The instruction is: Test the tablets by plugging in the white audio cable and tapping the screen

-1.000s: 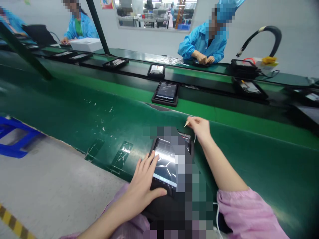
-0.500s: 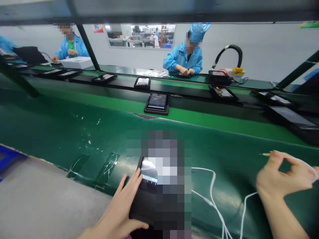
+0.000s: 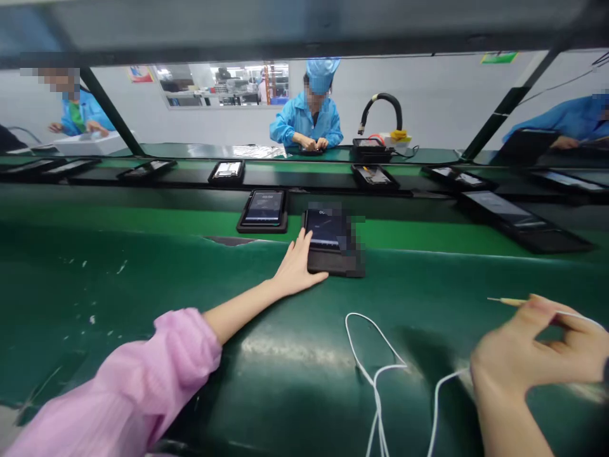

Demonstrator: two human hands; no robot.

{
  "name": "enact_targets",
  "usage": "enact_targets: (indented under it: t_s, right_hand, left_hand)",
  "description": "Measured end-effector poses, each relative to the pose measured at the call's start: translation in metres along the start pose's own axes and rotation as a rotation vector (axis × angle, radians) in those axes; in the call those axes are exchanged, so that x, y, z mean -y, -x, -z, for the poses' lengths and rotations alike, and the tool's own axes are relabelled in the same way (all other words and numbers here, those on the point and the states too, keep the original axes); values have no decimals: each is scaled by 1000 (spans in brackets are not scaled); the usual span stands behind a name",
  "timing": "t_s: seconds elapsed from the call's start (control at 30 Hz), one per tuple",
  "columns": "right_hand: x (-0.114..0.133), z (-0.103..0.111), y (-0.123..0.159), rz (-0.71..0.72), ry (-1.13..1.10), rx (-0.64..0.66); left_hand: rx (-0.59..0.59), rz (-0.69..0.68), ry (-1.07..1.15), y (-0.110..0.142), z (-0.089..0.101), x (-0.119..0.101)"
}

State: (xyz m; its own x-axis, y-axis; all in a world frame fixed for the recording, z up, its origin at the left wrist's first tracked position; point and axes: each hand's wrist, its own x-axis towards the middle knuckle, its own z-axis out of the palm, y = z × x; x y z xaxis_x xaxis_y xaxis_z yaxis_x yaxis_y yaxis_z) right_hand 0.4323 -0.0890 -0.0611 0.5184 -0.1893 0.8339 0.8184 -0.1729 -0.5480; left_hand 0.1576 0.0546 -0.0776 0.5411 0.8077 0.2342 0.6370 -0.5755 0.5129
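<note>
My left hand (image 3: 295, 270) grips a tablet (image 3: 325, 228) in a black tray (image 3: 333, 263), fingers at its left edge and thumb along the near edge. The tablet's dark screen is lit, and part of it is blurred out. It sits at the bench's far edge, over the green strip. To its left is another lit tablet (image 3: 264, 208) in a similar tray. My right hand (image 3: 537, 355) pinches a thin yellowish probe (image 3: 512, 301) with a fine metal tip pointing left. A white cable (image 3: 375, 381) lies looped on the bench between my hands.
The green bench (image 3: 285, 393) has a chipped far edge. Beyond it runs a line with several opened devices in black trays, one being a tray (image 3: 227, 171). Co-workers in blue sit across, one person (image 3: 309, 120) handling something small. An overhead shelf (image 3: 304, 32) spans the top.
My left hand has moved the tablet and tray forward from the near side of the bench to its far edge. My right hand still holds the probe. The view has shifted right.
</note>
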Motion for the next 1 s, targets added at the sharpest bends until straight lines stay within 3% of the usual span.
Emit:
enact_targets:
  t_s: [0.13,0.27,0.4,0.6,0.7,0.8,1.0]
  right_hand:
    - [-1,-1,2,-31,23,89]
    - [-3,1,-2,-66,40,151]
    - [-3,4,-4,-136,42,161]
    - [2,5,-3,-178,-3,258]
    - [-5,5,-2,-159,1,249]
    - [-16,2,-1,-151,-10,229]
    - [-19,1,0,-175,12,256]
  left_hand:
    - [-97,64,-40,-62,-20,-9]
    - [-149,83,-104,-93,-28,-16]
    - [-165,14,-181,-83,-14,-2]
    - [-180,43,-310,-30,42,64]
    - [-186,70,-394,-12,57,86]
    - [-150,63,-492,-14,60,94]
    - [51,-61,-689,-52,63,87]
